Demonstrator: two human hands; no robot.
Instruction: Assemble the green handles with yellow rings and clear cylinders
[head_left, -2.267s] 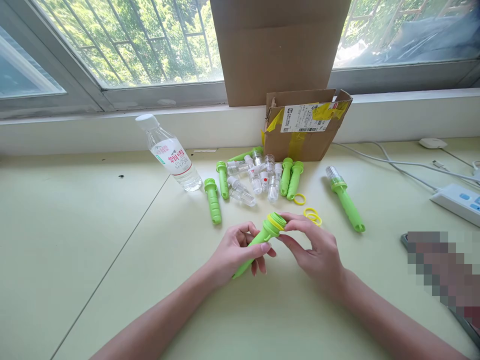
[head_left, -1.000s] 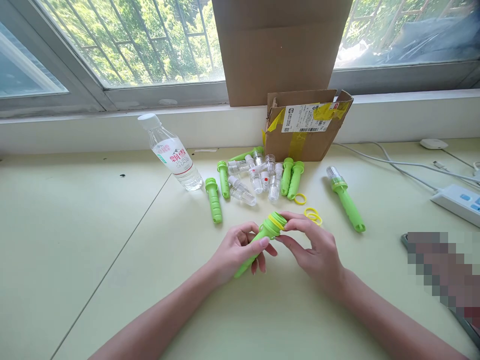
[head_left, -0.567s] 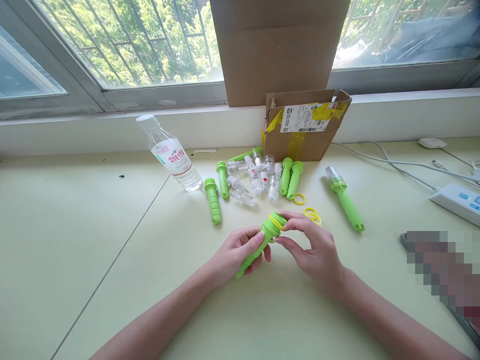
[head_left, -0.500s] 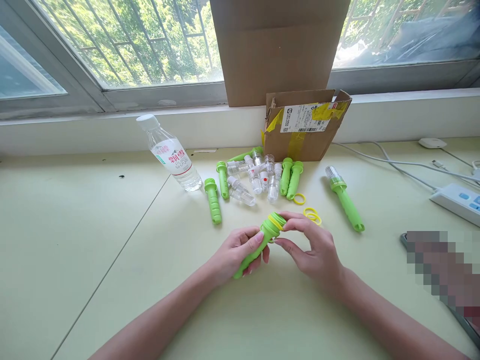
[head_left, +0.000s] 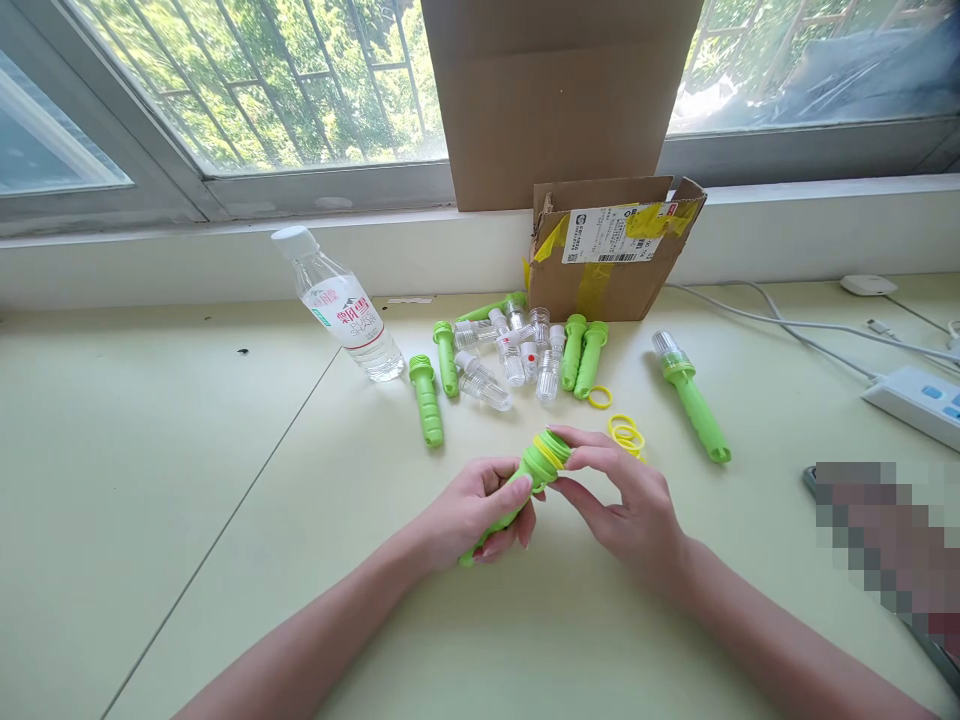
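Observation:
My left hand [head_left: 480,510] is wrapped round a green ribbed tube [head_left: 536,468], which tilts up to the right with its threaded end uppermost. Around that threaded neck sits a yellow ring [head_left: 548,452]. The fingers of my right hand [head_left: 630,500] pinch at the ring and the neck from the right side. Beyond my hands lie loose yellow rings [head_left: 625,434], another yellow ring [head_left: 600,397], several green tubes [head_left: 427,402] and several clear plastic tubes [head_left: 547,372].
A water bottle [head_left: 351,315] stands at the back left. Behind the tubes is a cardboard box [head_left: 600,285]. To the right are a green tube with a clear top [head_left: 697,410], a power strip [head_left: 919,400], cables and a blurred phone-like object [head_left: 885,560].
The held green tube has slid or tilted slightly down and to the left with my left hand. My right fingers have shifted a little at its neck.

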